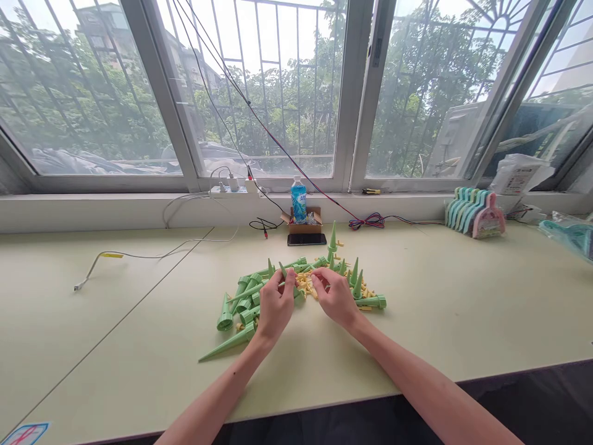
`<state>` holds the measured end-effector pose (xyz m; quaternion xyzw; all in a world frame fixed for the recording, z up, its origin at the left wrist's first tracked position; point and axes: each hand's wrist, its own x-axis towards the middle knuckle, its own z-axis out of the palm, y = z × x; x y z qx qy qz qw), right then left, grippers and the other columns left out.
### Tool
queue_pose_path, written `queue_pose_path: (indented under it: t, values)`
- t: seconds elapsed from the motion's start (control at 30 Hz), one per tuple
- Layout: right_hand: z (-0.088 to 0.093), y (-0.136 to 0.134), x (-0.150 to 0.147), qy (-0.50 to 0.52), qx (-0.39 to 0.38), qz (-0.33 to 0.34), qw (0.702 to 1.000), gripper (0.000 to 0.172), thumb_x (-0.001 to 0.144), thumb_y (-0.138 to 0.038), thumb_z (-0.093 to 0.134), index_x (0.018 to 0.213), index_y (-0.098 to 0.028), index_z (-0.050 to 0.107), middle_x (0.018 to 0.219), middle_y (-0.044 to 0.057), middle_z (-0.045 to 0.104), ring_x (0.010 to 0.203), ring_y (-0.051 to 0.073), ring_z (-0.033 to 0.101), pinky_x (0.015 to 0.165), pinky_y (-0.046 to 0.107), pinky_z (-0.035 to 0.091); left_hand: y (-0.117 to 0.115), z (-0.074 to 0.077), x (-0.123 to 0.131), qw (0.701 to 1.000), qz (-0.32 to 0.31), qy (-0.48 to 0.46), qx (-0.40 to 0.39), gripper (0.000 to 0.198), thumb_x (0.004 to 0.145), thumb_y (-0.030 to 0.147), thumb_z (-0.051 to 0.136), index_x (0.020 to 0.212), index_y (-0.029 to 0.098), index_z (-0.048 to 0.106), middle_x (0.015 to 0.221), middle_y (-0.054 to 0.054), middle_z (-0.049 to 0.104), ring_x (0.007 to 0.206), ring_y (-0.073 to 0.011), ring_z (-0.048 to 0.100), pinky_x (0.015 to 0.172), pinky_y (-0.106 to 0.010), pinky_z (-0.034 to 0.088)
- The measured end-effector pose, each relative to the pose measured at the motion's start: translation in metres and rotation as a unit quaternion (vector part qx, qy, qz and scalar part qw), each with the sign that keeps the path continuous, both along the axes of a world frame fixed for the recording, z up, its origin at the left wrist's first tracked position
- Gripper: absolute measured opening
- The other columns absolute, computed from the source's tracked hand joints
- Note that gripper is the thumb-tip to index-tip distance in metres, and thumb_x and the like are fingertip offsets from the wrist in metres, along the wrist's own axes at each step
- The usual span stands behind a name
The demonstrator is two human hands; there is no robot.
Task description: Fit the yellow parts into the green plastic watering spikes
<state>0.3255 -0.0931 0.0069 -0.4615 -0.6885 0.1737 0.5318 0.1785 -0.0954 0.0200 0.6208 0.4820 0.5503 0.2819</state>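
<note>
Barred windows fill the upper part of the frame above a pale green counter, and at its centre a green spike points up from the fingers of the left hand, which pinches it. At right of centre, the right hand has thumb and forefinger drawn together beside a small heap of yellow pieces; whether it grips one cannot be told. Around both hands lie more green spikes, some upright on the right, most lying on their sides at left. They look like moulded plastic, so probably light, stiff and rather smooth; the wide collared end should give the surest hold, the thin point being likelier to slip or bend. The yellow pieces seem small and hard, best taken singly between fingertips, as they could easily scatter. Just beyond the pile, a dark phone lies before a cardboard box and a blue bottle, limiting reach toward the top of the frame. A white cable trails at left, while pastel plastic items stand well apart at right. Sideways movement seems to have ample room; the counter's near edge crosses the bottom of the frame beneath the forearms, and loose pieces might roll off there.
</note>
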Motion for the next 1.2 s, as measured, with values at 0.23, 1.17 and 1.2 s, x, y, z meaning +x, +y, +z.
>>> queue_pose_path:
  t: [0.23, 1.17, 1.2]
  values:
    - [-0.0018, 0.0000, -0.0003, -0.011, -0.010, 0.018, 1.000, 0.023, 0.095, -0.029, 0.047, 0.081, -0.018, 0.061, 0.072, 0.002, 0.061, 0.060, 0.014, 0.052, 0.060, 0.026, 0.041, 0.0007, -0.0015, 0.0004, 1.000, -0.004, 0.003, 0.005, 0.039, 0.091, 0.053, 0.049, 0.078, 0.017, 0.057, 0.063, 0.001, 0.055, 0.047, -0.0092, 0.040, 0.046, -0.022, 0.030]
    - [-0.0021, -0.0037, -0.0002, 0.036, -0.046, 0.069, 0.996, 0.023, 0.098, -0.034, 0.040, 0.094, -0.020, 0.057, 0.065, -0.001, 0.055, 0.052, 0.013, 0.050, 0.052, 0.025, 0.041, -0.0001, 0.0000, 0.0007, 1.000, -0.018, 0.011, 0.002, 0.038, 0.091, 0.053, 0.049, 0.076, 0.018, 0.055, 0.060, 0.003, 0.050, 0.045, -0.0089, 0.035, 0.043, -0.022, 0.026]
    - [-0.0018, -0.0040, -0.0002, 0.037, -0.046, 0.069, 0.996, 0.024, 0.098, -0.035, 0.040, 0.094, -0.019, 0.058, 0.063, -0.002, 0.054, 0.051, 0.013, 0.048, 0.052, 0.025, 0.040, -0.0003, 0.0000, 0.0006, 1.000, -0.017, 0.013, 0.002, 0.038, 0.091, 0.052, 0.049, 0.075, 0.018, 0.055, 0.059, 0.002, 0.050, 0.045, -0.0089, 0.035, 0.043, -0.022, 0.026]
